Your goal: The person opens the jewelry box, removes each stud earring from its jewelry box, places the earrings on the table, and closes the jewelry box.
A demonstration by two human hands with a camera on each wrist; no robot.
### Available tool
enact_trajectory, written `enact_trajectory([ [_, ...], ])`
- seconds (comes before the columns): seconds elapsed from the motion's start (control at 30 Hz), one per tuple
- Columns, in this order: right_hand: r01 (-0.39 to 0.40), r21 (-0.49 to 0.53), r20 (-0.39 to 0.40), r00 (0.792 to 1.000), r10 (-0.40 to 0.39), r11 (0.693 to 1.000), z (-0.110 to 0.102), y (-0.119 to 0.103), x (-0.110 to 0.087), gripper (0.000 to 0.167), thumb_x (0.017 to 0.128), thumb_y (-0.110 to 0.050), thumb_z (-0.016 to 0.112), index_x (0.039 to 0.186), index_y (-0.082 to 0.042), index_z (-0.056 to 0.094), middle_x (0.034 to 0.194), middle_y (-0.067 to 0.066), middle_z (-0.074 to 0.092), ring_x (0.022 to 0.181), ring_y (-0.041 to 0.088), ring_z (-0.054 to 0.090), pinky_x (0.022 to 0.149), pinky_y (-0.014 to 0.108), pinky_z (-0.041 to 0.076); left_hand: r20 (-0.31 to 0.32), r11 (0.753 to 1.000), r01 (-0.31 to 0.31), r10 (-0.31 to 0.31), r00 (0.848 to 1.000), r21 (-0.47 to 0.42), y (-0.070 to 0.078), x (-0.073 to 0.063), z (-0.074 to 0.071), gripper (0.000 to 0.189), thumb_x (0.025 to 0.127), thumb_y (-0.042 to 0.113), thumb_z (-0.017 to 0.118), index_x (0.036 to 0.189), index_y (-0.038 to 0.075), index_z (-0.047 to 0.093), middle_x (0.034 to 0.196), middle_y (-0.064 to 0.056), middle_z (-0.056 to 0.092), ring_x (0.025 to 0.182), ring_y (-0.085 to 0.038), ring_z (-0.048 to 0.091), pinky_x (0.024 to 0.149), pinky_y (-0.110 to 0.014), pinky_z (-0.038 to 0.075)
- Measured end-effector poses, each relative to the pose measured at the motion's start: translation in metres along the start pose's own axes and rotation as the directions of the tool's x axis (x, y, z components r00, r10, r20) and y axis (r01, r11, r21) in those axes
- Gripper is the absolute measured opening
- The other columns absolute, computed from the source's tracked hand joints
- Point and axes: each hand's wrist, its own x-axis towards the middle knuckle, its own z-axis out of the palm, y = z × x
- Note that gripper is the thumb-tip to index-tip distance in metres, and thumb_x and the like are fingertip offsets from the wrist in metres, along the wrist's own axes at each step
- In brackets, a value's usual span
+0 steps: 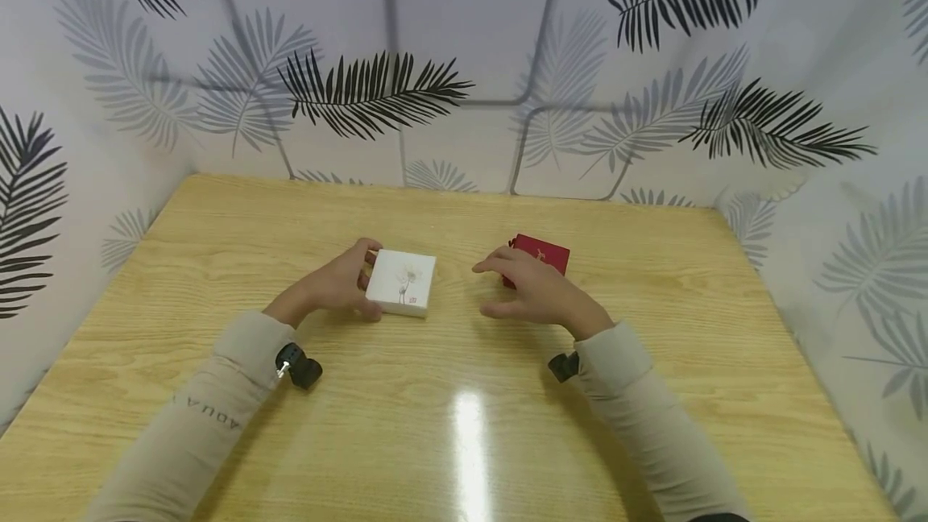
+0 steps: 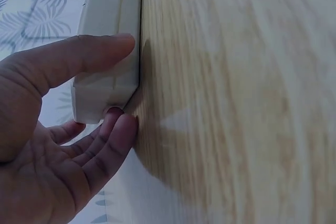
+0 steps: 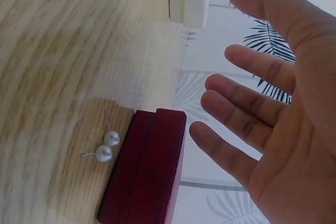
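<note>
My left hand (image 1: 335,283) grips a small white square box (image 1: 400,280) with a flower drawing on its lid. The box lies on the table, left of centre. In the left wrist view the thumb lies along one side of the white box (image 2: 102,19) and the fingertips meet its end. Over a dark red box (image 1: 551,253) hovers my right hand (image 1: 535,290), fingers spread and holding nothing. The right wrist view has two pearl stud earrings (image 3: 111,138) on the table beside the red box (image 3: 152,166); my right hand hides them in the head view.
The light wood table (image 1: 391,417) runs back to a wall (image 1: 464,135) with a leaf pattern. Similar patterned panels stand at left and right. A small black device (image 1: 297,366) is strapped to the left wrist, another (image 1: 563,366) to the right.
</note>
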Motion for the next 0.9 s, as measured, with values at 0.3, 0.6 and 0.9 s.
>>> enact_trajectory([
  [0.3,0.015,0.029,0.016,1.000,-0.016,0.999,0.003,-0.002,0.002,0.057,0.090,-0.035,0.072,0.138,-0.009,0.056,0.141,0.009,0.055,0.130,0.030,0.054,0.107,0.048,0.046,0.017,0.999,0.005,-0.004,1.000,-0.032,0.009,-0.004,0.011,0.106,0.073,0.005,0.086,0.152,-0.001,0.015,0.144,-0.025,0.042,0.108,-0.031,0.062,0.088,-0.036,0.054],
  [0.6,0.049,-0.007,0.016,0.999,-0.048,0.999,0.009,-0.004,0.005,0.058,0.089,-0.034,0.073,0.138,-0.009,0.056,0.139,0.009,0.057,0.130,0.028,0.054,0.109,0.047,0.046,0.038,0.998,-0.003,0.005,0.999,-0.062,0.015,-0.006,0.021,0.107,0.070,-0.001,0.086,0.151,0.000,0.017,0.143,-0.024,0.042,0.107,-0.029,0.064,0.086,-0.035,0.055],
  [0.9,0.053,0.014,0.038,0.998,-0.054,0.998,0.015,-0.007,0.007,0.057,0.088,-0.033,0.075,0.138,-0.012,0.057,0.138,0.008,0.057,0.129,0.028,0.055,0.108,0.045,0.047,0.046,0.996,-0.014,0.018,0.999,-0.083,0.020,-0.008,0.030,0.106,0.068,-0.001,0.086,0.151,0.000,0.019,0.143,-0.023,0.042,0.104,-0.027,0.064,0.086,-0.033,0.055],
])
